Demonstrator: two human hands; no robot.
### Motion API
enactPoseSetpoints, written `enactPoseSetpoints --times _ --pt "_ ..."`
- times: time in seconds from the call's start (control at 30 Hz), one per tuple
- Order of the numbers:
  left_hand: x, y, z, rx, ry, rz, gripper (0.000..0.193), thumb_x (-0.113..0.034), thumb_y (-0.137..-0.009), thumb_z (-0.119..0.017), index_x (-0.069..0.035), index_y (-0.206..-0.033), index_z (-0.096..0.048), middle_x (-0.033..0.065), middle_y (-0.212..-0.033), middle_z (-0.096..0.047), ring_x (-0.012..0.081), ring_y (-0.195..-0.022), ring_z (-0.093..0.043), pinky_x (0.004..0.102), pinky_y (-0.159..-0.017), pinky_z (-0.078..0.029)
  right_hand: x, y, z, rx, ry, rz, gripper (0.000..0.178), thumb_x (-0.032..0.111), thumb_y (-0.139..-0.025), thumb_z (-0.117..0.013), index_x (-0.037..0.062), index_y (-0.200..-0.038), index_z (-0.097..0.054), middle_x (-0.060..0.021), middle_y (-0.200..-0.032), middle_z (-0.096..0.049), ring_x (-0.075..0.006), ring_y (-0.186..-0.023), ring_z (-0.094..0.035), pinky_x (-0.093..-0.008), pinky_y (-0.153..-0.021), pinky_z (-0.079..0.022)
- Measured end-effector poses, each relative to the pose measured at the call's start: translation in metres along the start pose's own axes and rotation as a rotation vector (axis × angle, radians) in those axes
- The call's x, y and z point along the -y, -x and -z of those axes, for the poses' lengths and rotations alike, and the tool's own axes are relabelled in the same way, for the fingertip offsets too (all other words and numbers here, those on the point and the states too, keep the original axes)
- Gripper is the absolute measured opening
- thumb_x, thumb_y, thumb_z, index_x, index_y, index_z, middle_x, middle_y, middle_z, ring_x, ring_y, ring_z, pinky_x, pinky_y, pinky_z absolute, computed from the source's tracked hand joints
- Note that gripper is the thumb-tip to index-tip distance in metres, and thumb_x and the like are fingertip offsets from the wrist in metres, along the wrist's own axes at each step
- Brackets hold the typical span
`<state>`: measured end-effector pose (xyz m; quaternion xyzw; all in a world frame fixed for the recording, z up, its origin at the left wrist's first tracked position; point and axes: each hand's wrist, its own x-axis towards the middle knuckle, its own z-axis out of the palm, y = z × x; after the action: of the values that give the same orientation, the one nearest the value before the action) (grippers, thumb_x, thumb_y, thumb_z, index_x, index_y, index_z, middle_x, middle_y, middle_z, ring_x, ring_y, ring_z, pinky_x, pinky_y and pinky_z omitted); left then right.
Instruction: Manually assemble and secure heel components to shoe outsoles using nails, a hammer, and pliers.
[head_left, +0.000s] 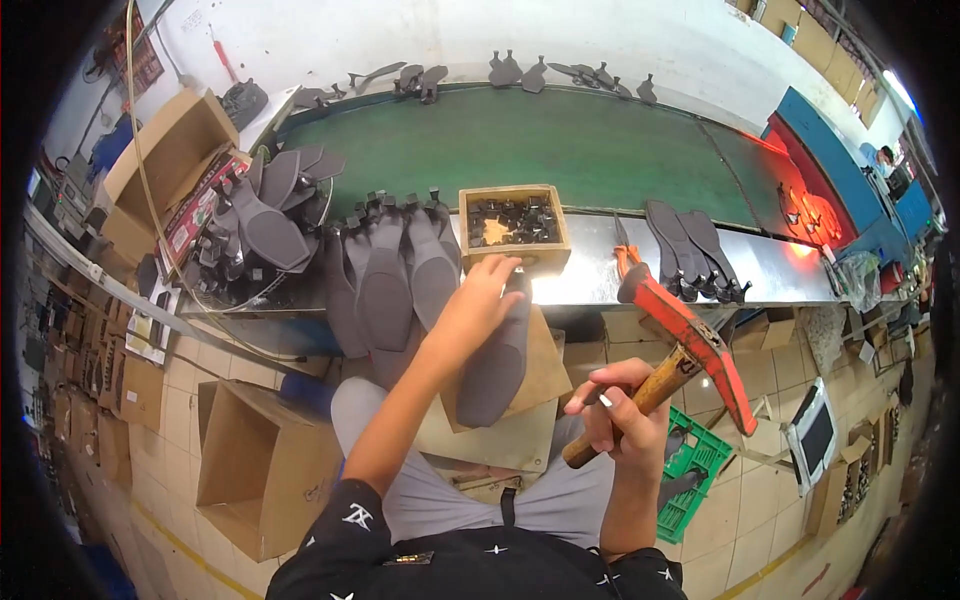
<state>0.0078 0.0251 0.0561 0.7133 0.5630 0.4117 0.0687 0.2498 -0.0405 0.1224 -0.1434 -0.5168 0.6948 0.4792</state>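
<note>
My left hand [475, 308] is closed at the heel end of a dark grey shoe sole [492, 375]; thumb and fingers are by its small black heel. The sole lies over a wooden board [545, 350] in front of me, its broad toe part toward my body. In my right hand [628, 415] is a hammer [690, 345], gripped by its wooden handle with the red head raised up and to the right. Just beyond my left hand stands a wooden box [565, 240] of small black heel pieces [520, 222].
Several heeled soles [385, 280] lean left of my hand. More fill a wire basket [265, 235]. Orange-handled pliers [625, 255] and a few soles [690, 245] lie right. Behind runs a green conveyor belt [500, 130]; cardboard box [265, 470] and green crate [700, 455] sit below.
</note>
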Motion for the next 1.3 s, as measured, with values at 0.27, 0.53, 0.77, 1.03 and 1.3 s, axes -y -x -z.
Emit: enactPoseSetpoints --times 0.27,0.53,0.77,1.03,1.3 --pt "0.045 -0.018 -0.016 0.087 -0.005 0.013 0.021 -0.012 -0.086 -0.069 -0.002 -0.104 -0.064 0.0143 -0.101 -0.065 0.0359 -0.093 -0.063 0.0404 -0.081 -0.052 0.001 0.000 -0.009 -0.047 -0.055 0.011 0.010 0.006 -0.094 -0.059 -0.0014 -0.100 -0.054 -0.0320 -0.095 -0.067 -0.0062 -0.038 -0.039 -0.0215 -0.037 -0.038" --pt "-0.006 0.037 0.023 0.043 -0.159 0.086 0.020 -0.009 -0.084 -0.070 -0.002 -0.101 -0.063 0.0161 -0.096 -0.061 0.0375 -0.091 -0.061 0.0443 -0.077 -0.051 -0.011 -0.002 -0.013 -0.025 -0.067 0.007 0.030 0.023 -0.093 -0.071 0.0015 -0.096 -0.050 -0.0249 -0.088 -0.064 -0.0074 -0.040 -0.044 -0.0204 -0.038 -0.039" --pt "-0.091 0.059 0.063 -0.131 0.421 -0.157 0.046 -0.008 -0.078 -0.080 -0.003 -0.120 -0.063 0.0149 -0.115 -0.064 0.0287 -0.103 -0.065 0.0353 -0.081 -0.055 -0.019 0.001 -0.018 -0.113 -0.081 -0.078 0.028 0.019 -0.090 -0.074 -0.0019 -0.095 -0.055 -0.0145 -0.084 -0.063 -0.0064 -0.043 -0.047 -0.0206 -0.039 -0.036" --pt "-0.124 0.083 0.066 -0.207 0.695 0.115 0.016 0.004 -0.083 -0.073 0.002 -0.098 -0.070 0.0112 -0.096 -0.069 0.0166 -0.082 -0.068 0.0282 -0.071 -0.057 -0.026 0.003 -0.033 -0.120 -0.063 -0.099 0.028 0.021 -0.092 -0.072 -0.0023 -0.099 -0.059 -0.0024 -0.066 -0.056 -0.0050 -0.041 -0.045 -0.0202 -0.038 -0.033" --pt "-0.132 0.096 0.041 -0.322 1.272 0.560 0.021 -0.005 -0.093 -0.067 0.005 -0.112 -0.063 0.0086 -0.096 -0.066 0.0129 -0.083 -0.066 0.0280 -0.072 -0.057 -0.027 0.005 -0.045 -0.176 0.217 -0.144 0.027 0.013 -0.089 -0.074 -0.0031 -0.108 -0.063 -0.0076 -0.098 -0.061 -0.0052 -0.049 -0.050 -0.0194 -0.040 -0.035"
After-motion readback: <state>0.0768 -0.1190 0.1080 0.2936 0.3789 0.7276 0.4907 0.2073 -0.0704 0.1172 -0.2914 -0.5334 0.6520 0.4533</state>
